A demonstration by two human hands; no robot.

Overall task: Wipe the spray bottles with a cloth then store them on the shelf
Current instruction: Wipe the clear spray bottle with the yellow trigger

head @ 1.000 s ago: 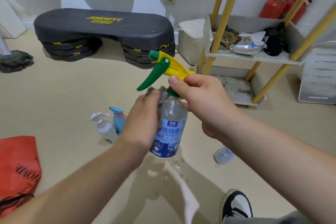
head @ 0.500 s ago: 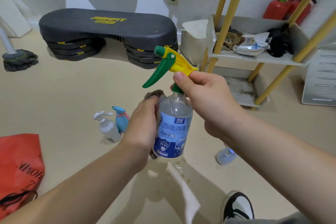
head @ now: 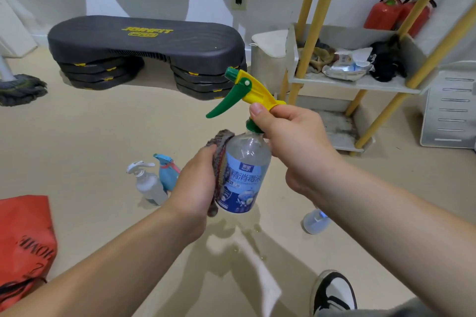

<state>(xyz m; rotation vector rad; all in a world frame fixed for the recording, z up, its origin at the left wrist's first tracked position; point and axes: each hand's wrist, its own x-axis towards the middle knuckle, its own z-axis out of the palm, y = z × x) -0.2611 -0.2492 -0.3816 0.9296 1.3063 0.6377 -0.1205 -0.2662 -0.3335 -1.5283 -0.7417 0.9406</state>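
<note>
Over the last second our left hand (head: 195, 188), gripping the cloth (head: 221, 144), slid it from the neck of the bottle (head: 243, 175) down to the label, so we judge the wipe is mid-pass. Right hand (head: 296, 141) pinches the neck and holds the bottle in the air.

Count:
- Four bottles: one held; white bottle (head: 148, 183) and blue bottle (head: 167, 172) on the floor left of it; clear bottle (head: 315, 220) lower right.
- One cloth.
- One shelf (head: 360, 83), beyond it to the right, no bottle on it.
</note>
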